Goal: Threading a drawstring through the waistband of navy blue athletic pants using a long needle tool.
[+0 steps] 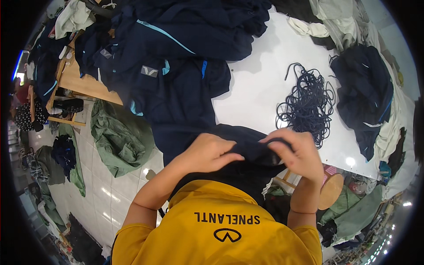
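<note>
Where the white table [260, 88] ends near the wearer's body, a navy cloth [252, 152] is gripped at two places.
Left hand [212, 152]: fingers curled into the cloth, thumb laid across it; right hand [299, 152]: thumb and fingers closed around a folded edge, so the cloth sits between the two, just in front of the yellow shirt [194, 198]. Writing: shirt bears one line of black capitals [227, 217], upside down in this view, with a black rounded-outline logo [227, 235] just beside it, toward the lower edge. A grey rectangular label [149, 71] with a pale angular mark lies on the navy clothes [190, 26] heaped beyond the left hand; a second grey label [105, 53], farther left, is too small to read. Light-blue strip [165, 35] runs across the heap. Tangled dark cord [305, 106] lies on the table, beyond the right hand.
</note>
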The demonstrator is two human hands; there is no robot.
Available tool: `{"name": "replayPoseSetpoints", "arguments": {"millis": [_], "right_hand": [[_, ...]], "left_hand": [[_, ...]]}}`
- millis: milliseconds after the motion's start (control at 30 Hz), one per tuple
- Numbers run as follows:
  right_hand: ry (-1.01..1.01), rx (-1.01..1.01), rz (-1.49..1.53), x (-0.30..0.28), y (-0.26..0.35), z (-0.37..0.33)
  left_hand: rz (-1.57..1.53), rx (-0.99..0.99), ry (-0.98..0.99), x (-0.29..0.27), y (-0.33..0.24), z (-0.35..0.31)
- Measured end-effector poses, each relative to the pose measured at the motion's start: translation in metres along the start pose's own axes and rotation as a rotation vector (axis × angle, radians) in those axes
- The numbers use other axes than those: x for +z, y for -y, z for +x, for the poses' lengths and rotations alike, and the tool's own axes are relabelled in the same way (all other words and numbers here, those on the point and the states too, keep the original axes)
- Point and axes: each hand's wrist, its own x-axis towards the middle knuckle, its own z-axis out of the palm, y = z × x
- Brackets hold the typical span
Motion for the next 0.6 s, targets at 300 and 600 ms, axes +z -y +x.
{"name": "replayPoseSetpoints", "arguments": {"millis": [300, 600], "right_hand": [[-0.304, -0.198, -0.333, 0.05, -0.012, 0.023], [-0.138, -0.33, -0.131, 0.098, -0.053, -0.02]], "left_hand": [[0.354, -0.013, -0.798, -0.013, -0.004, -0.003], [0.946, 0.058, -1.161, -0.14, 0.018, -0.037]]}}
